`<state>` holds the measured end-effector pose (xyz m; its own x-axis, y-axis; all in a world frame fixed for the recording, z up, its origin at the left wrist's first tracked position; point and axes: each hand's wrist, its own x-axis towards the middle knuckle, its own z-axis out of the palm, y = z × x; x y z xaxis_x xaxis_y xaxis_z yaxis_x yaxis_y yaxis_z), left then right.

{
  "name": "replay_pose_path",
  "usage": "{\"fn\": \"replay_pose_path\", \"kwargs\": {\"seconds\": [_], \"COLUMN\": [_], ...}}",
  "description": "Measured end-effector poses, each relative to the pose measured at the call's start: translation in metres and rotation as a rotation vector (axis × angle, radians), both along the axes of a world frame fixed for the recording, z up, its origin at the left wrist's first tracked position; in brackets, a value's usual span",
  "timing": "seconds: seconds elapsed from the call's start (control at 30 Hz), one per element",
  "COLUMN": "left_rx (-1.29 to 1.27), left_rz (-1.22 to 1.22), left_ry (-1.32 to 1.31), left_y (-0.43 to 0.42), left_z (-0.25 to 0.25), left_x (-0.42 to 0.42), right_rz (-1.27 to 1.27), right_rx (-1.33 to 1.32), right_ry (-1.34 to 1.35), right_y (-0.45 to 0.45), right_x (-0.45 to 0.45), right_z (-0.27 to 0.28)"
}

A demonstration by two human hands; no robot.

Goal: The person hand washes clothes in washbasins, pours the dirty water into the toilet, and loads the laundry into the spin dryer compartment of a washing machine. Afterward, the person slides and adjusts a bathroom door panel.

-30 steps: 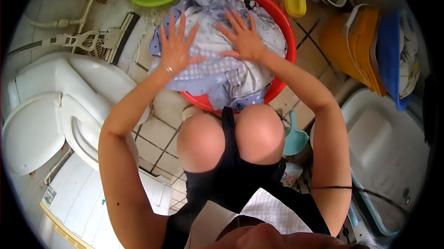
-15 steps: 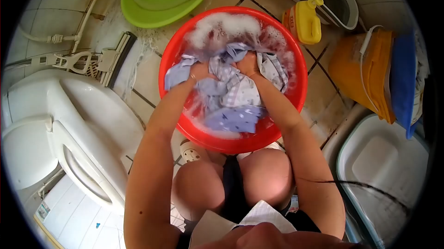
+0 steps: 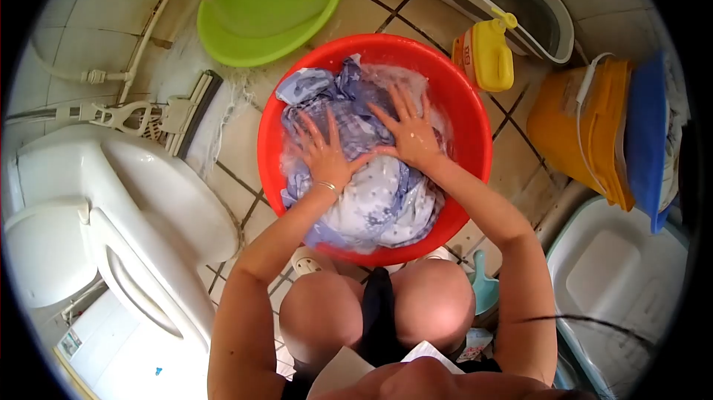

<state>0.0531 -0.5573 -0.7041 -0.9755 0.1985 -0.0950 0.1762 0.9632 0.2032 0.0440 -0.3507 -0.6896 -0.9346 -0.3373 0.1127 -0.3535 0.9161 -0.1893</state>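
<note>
A red basin point(image 3: 475, 158) on the floor in front of my knees holds wet blue and white patterned cloth point(image 3: 379, 203) with suds around it. My left hand point(image 3: 327, 158) lies on the cloth, left of the basin's middle, fingers spread. To its right, my right hand point(image 3: 410, 132) rests on the cloth with its fingers apart as well. The two thumbs meet or nearly meet. Neither hand grips anything.
Beyond the basin are a green basin point(image 3: 271, 6) and a yellow bottle point(image 3: 490, 54). A toilet point(image 3: 148, 192) and a squeegee mop point(image 3: 194, 114) are at the left. An orange bucket point(image 3: 572, 125), a blue basin point(image 3: 646, 140), a pale tub point(image 3: 616, 266) and a teal scoop point(image 3: 484, 290) stand right.
Half a second ago both hands were down in the cloth; now they are spread on top of it. The cloth has shifted and spread across the basin. The view has tilted slightly.
</note>
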Motion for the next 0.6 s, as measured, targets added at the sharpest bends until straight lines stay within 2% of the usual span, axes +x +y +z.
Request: {"fn": "replay_pose_path", "kwargs": {"seconds": [0.03, 0.07, 0.13, 0.2, 0.23, 0.33, 0.4, 0.43, 0.47, 0.5, 0.57, 0.6], "left_rx": [0.079, 0.158, -0.138, -0.17, 0.177, 0.14, 0.208, -0.001, -0.013, 0.115, 0.187, 0.137], "left_rz": [-0.063, -0.125, -0.26, -0.406, -0.097, -0.685, -1.05, -0.879, -0.749, -0.721, -0.335, -0.217], "left_ry": [0.05, 0.092, 0.245, 0.498, 0.11, -0.069, 0.094, -0.047, -0.277, -0.184, 0.248, 0.187], "left_y": [-0.006, -0.011, -0.012, -0.016, 0.008, 0.02, 0.01, 0.033, 0.035, 0.025, 0.011, 0.006], "left_z": [-0.024, -0.05, -0.111, -0.185, -0.154, -0.164, -0.135, -0.095, -0.018, 0.019, 0.059, 0.062], "left_x": [-0.005, -0.009, -0.031, -0.06, -0.074, -0.123, -0.146, -0.147, -0.136, -0.121, -0.071, -0.051], "right_rz": [-0.014, -0.057, -0.129, -0.293, -0.372, -0.378, -0.378, -0.378, -0.59, -0.859, -0.659, -0.554], "right_rx": [-0.033, -0.075, -0.166, -0.073, -0.024, 0.014, 0.035, 0.04, -0.203, -0.4, -0.293, -0.235], "right_ry": [-0.194, -0.347, -0.669, -0.498, -0.406, -0.426, -0.418, -0.419, -0.7, -0.919, -0.324, -0.025], "right_y": [0.004, 0.01, 0.018, 0.022, 0.026, 0.042, 0.053, 0.054, 0.041, 0.028, 0.015, 0.013], "right_x": [0.003, -0.005, -0.019, -0.012, -0.007, 0.011, 0.009, 0.007, -0.007, -0.021, -0.005, -0.003], "right_z": [-0.037, -0.051, -0.077, -0.137, -0.16, -0.17, -0.172, -0.173, -0.112, -0.048, -0.004, 0.006]}}
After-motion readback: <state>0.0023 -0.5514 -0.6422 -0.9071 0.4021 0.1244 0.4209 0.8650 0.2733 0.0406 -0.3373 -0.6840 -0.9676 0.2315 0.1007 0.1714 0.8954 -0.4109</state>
